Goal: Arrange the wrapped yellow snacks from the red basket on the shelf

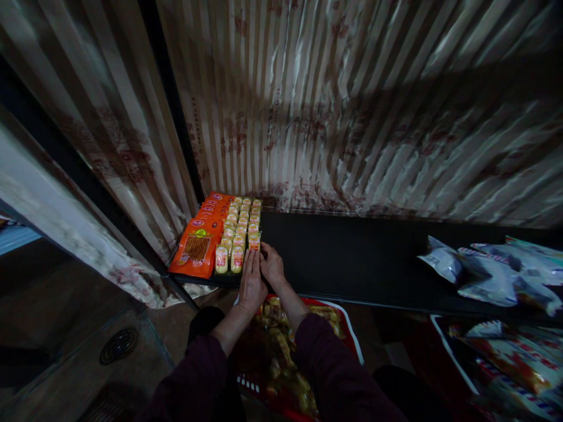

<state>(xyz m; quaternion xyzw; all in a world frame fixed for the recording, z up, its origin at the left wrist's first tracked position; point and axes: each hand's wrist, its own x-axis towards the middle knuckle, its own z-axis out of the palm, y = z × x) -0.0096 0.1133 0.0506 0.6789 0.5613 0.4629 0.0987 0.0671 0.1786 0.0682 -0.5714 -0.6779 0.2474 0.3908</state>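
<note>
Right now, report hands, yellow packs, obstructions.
Left hand, right hand: close together at the front of the rightmost row of yellow packs. Rows sit on black shelf beside orange packets. No obstruction seen.

Orange packets point(196, 249): marked with oval emblem point(197, 223) above yellow-green roundel point(200, 233); too small to read.
Yellow packs point(237, 257): labelled in red and white; not legible.
Curtain point(299, 88): printed with vertical columns of small characters point(192, 135); not legible.
Packets at lower right point(523, 357): printed; too blurred to read.
</note>
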